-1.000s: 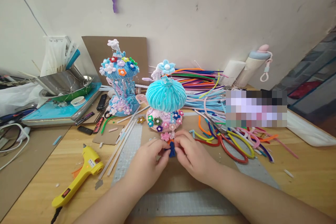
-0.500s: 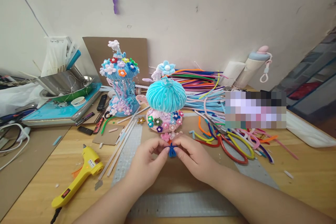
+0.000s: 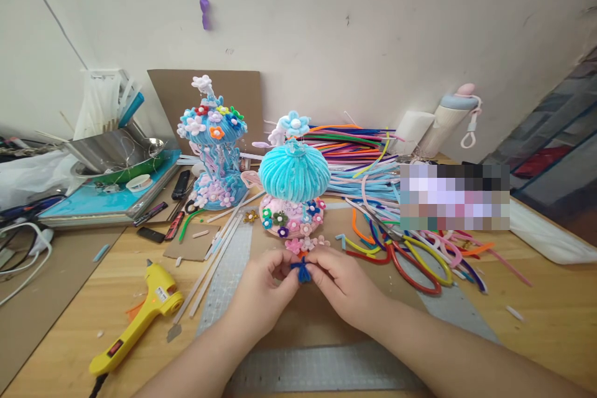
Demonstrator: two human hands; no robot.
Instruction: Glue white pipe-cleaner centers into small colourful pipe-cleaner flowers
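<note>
A small dark-blue pipe cleaner (image 3: 304,271), bent into loops, is pinched between my two hands above the brown cardboard. The fingertips of my left hand (image 3: 269,283) grip its left side, with my right hand (image 3: 336,280) closed on its right side. Just beyond my fingers lie small pink pipe-cleaner flowers (image 3: 295,245). Behind them stands a turquoise domed pipe-cleaner piece (image 3: 293,171) over a pink base (image 3: 283,208) covered in coloured flowers. A taller blue jellyfish-like piece (image 3: 213,127) with many flowers stands farther back on the left.
A yellow glue gun (image 3: 144,317) and clear glue sticks (image 3: 215,261) lie at the left. To the right are red-handled scissors (image 3: 415,267) among pipe-cleaner scraps, with bundles of pipe cleaners (image 3: 354,143) behind. A metal bowl (image 3: 112,149) rests on books at the back left.
My hands stay in nearly the same place, pinching the blue pipe cleaner. Its loops look slightly turned and spread. The whole view has shifted a little.
</note>
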